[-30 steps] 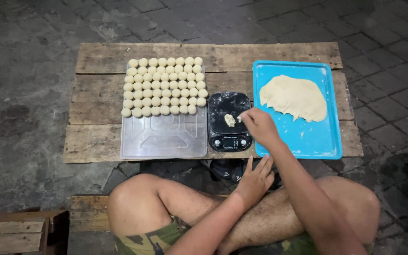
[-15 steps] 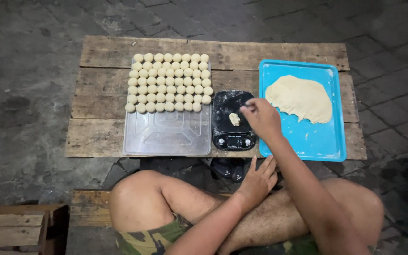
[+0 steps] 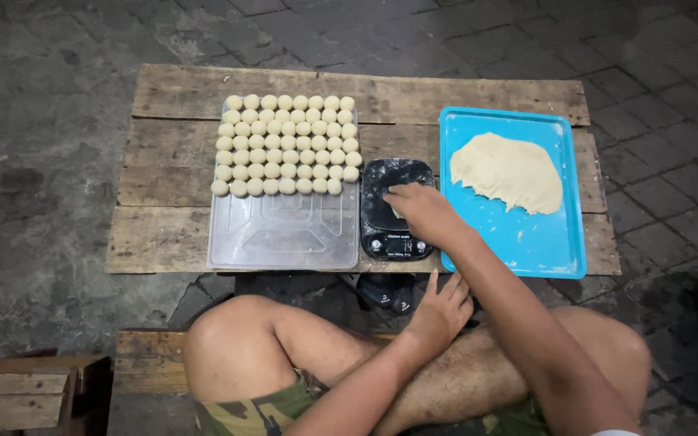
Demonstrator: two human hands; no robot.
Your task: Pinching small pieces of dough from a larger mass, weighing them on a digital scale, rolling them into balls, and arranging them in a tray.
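My right hand [image 3: 418, 211] reaches over the black kitchen scale [image 3: 396, 207] and covers a small piece of pale dough lying on its platform; its fingers are closed over the piece. My left hand [image 3: 443, 307] rests with fingers apart near my knee, below the wooden pallet's front edge, holding nothing. Left of the scale lies a clear tray [image 3: 283, 230] with several rows of small dough balls [image 3: 287, 145] on its far half. Right of the scale a blue tray [image 3: 527, 242] holds a flat slab of dough [image 3: 507, 171].
Everything stands on a low wooden pallet [image 3: 163, 234] set on grey paving stones. My bare crossed legs [image 3: 284, 347] are in front of it. A dark object [image 3: 389, 292] lies under the pallet's front edge. A wooden box [image 3: 26, 396] sits at the bottom left.
My right hand has moved left from the scale's right edge onto its platform and now covers the dough piece. The left hand has stayed near my knee.
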